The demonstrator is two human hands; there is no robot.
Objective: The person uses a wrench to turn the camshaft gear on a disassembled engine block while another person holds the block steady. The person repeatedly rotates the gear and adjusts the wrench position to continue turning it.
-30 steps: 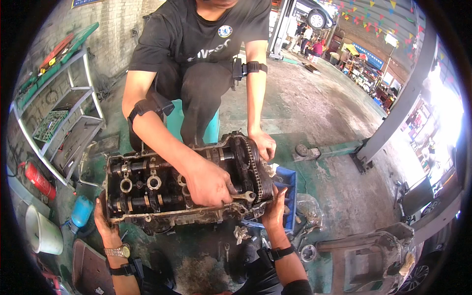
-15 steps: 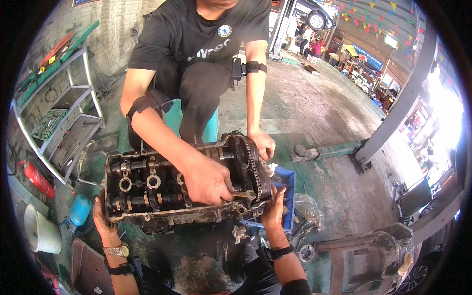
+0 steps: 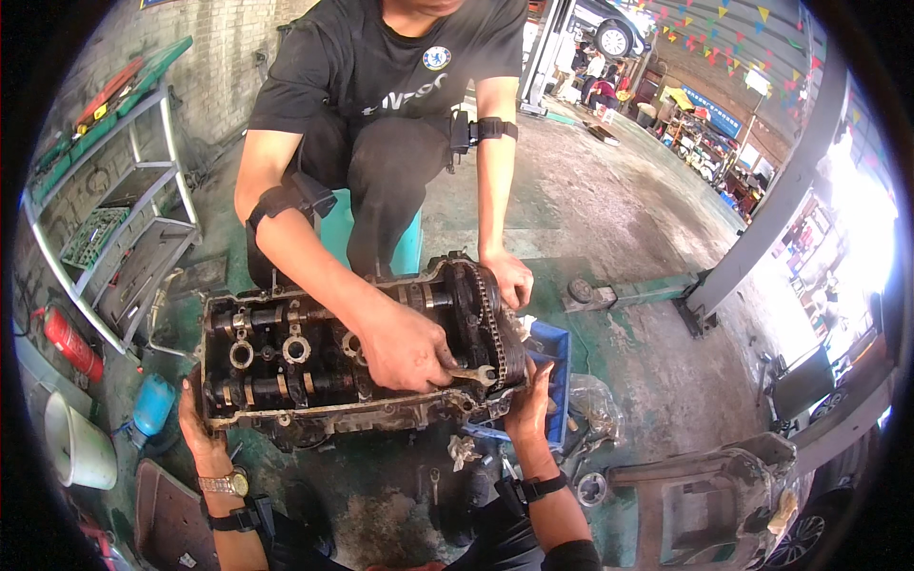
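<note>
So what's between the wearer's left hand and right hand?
An open engine, with the left hand at one end and the right hand at the other. A co-worker's hand holds a wrench over it. The head view shows this.

Cylinder head (image 3: pixel 319 381) midway, co-worker (image 3: pixel 400 95) behind, crate (image 3: pixel 562 357) at right end, bucket (image 3: pixel 86 447) and extinguisher (image 3: pixel 74 344) to the left

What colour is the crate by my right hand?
Blue; the crate shows best in the head view, beside your right hand.
</note>
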